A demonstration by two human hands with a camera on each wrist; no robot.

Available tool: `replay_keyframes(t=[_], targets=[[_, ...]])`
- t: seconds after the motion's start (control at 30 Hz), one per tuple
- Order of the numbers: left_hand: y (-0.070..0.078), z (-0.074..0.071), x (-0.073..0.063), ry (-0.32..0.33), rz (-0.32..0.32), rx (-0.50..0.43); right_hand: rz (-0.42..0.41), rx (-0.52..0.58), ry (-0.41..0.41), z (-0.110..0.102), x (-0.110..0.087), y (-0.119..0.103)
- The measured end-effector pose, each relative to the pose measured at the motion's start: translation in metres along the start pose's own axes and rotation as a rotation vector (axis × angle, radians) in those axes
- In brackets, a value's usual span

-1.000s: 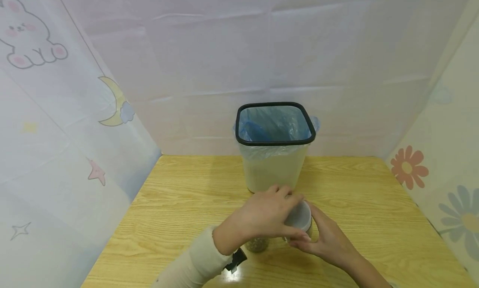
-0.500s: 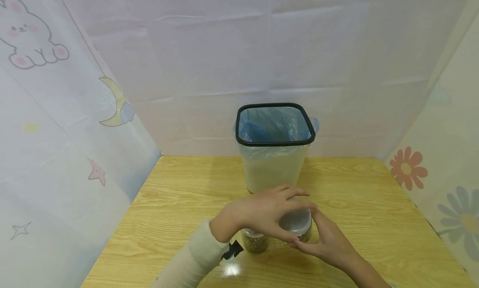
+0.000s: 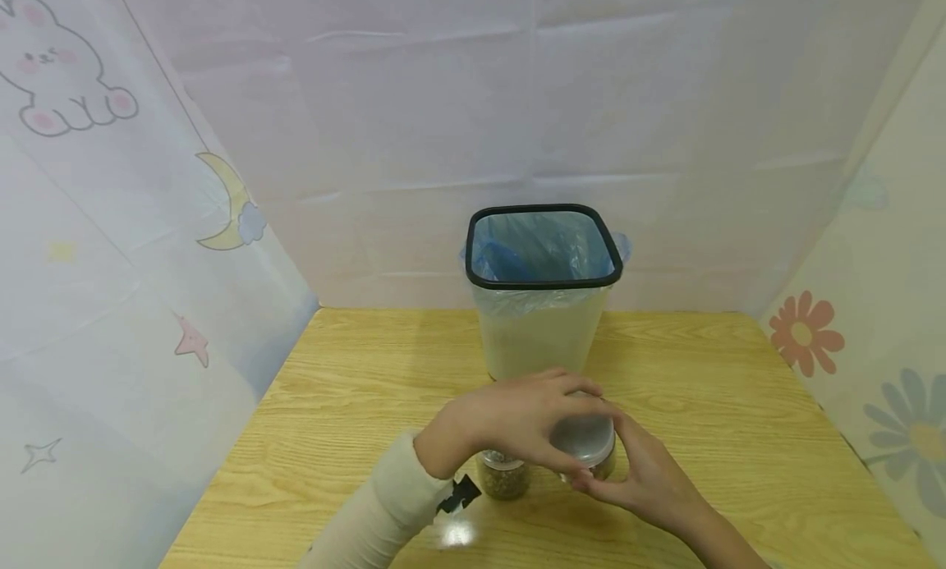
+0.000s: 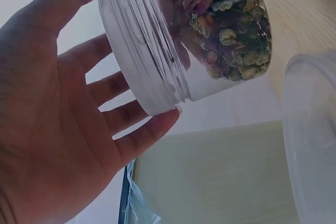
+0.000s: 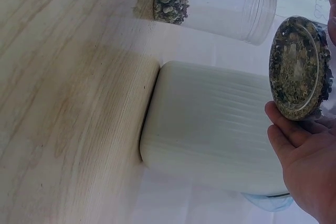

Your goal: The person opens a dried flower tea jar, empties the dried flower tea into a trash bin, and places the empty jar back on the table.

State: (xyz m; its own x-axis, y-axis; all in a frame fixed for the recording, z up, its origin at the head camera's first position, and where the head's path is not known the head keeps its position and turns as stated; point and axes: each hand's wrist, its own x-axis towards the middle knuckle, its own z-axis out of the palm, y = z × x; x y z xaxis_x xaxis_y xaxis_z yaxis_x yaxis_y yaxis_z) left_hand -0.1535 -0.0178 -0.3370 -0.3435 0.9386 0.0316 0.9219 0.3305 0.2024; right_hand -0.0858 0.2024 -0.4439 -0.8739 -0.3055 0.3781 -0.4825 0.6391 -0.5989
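Observation:
A clear jar (image 3: 587,442) with a screw lid is held in the air between both hands. Dried flower buds (image 4: 226,30) lie inside it, and its round base (image 5: 294,69) shows in the right wrist view. My left hand (image 3: 528,417) grips the frosted lid (image 4: 136,51) from above, thumb on the near side and fingers round the far side. Holding the jar's body from the right is my right hand (image 3: 650,474). A second clear jar (image 3: 504,477), partly filled with dried plant bits, stands on the table below my left wrist, its upper part partly covered.
Behind the hands stands a white trash bin (image 3: 543,331) with a black rim and a bluish plastic liner. The wooden table (image 3: 355,388) meets printed cloth walls at the back and sides.
My left hand's fingers shifted round the lid to the right, then slightly back left. The jar sank a little and its contents came into view. The right hand stayed about in place.

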Motion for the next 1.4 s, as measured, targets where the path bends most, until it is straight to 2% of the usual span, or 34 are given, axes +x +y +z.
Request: replay_keyframes(t=[0.33,0.5,0.63,0.83,0.97,1.03,1.23,1.33,1.4], targets=[[0.012,0.004,0.000,0.053,-0.146,0.104,0.016,0.063,-0.033,-0.002,0.001,0.000],[0.022,0.006,0.002,0.065,-0.232,0.161,0.026,0.072,-0.038,-0.002,0.001,0.000],[0.030,0.009,0.002,0.099,-0.289,0.214,0.030,0.094,-0.045,-0.002,0.001,0.000],[0.036,0.013,0.003,0.163,-0.336,0.274,0.026,0.087,-0.042,-0.003,0.001,0.000],[0.034,0.012,0.002,0.156,-0.306,0.255,0.030,0.064,-0.034,-0.004,0.001,0.000],[0.030,0.009,0.002,0.129,-0.255,0.222,0.016,0.062,-0.030,-0.004,0.002,0.000],[0.013,-0.001,0.002,0.032,-0.032,0.093,-0.088,0.019,-0.005,-0.004,0.001,0.001],[0.007,-0.004,0.001,0.007,0.031,0.045,-0.095,-0.015,0.014,-0.003,0.001,0.000],[0.005,-0.005,0.001,-0.006,0.048,0.022,-0.083,-0.020,0.017,-0.002,0.001,-0.001]])
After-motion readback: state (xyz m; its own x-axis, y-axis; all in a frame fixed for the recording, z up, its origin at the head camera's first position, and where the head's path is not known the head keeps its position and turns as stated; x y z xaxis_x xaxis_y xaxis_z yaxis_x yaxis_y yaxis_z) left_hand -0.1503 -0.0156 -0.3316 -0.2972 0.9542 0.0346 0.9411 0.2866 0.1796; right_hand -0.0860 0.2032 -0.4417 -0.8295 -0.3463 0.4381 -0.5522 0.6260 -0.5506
